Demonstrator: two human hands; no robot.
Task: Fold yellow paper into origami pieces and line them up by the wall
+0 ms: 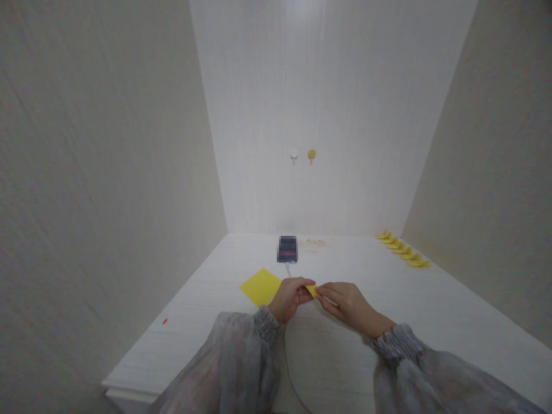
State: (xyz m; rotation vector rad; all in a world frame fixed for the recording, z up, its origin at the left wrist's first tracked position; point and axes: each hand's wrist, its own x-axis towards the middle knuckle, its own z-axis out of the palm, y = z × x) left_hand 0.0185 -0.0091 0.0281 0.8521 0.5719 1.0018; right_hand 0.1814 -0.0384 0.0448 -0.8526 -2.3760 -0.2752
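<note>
Between my two hands is a small folded piece of yellow paper [311, 291], held above the white table. My left hand [294, 294] grips it from the left, the thumb along its upper edge and the fingers beneath. At its right end, my right hand [342, 300] pinches it between thumb and fingertips. Parts of the paper are covered by the fingers. A flat yellow paper square [261, 286] lies on the table just left of my left hand, which hides its right corner.
Behind my hands lies a phone [287, 249] with a pale cable [288, 356] running toward me. Several folded yellow paper figures [402, 249] line the right wall. A small red-orange object [164, 321] rests on the left of the table [207, 333]. Two hooks [311, 154] hang on the back wall.
</note>
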